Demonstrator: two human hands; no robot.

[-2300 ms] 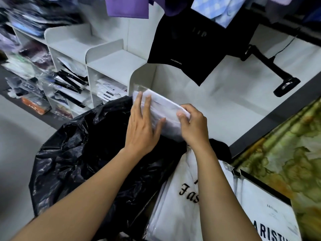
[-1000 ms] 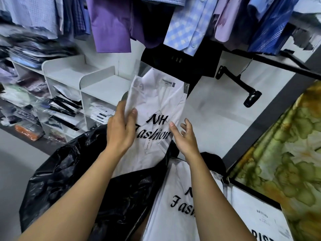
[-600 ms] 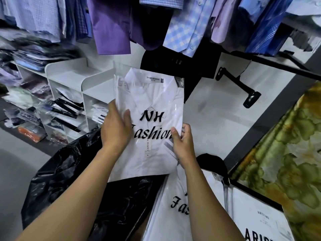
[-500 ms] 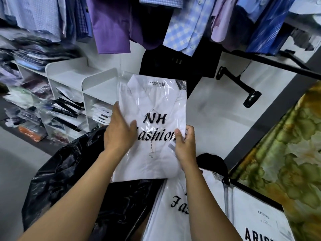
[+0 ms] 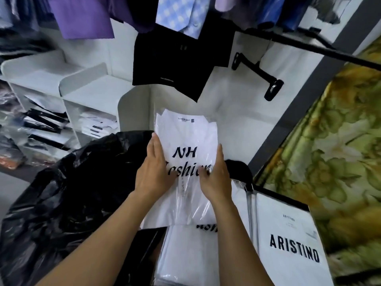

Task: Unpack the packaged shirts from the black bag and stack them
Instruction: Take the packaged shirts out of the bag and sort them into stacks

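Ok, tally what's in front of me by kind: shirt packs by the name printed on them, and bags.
NH Fashion packs, print showing: 2, the held pack and the stack's top pack
Aristino pack: 1
Black bag: 1
Total: 4

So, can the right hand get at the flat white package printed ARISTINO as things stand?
Probably yes: the flat white ARISTINO package lies uncovered just right of that forearm. But the right hand holds the clear-wrapped white NH Fashion shirt with the left hand, so it must let go first.
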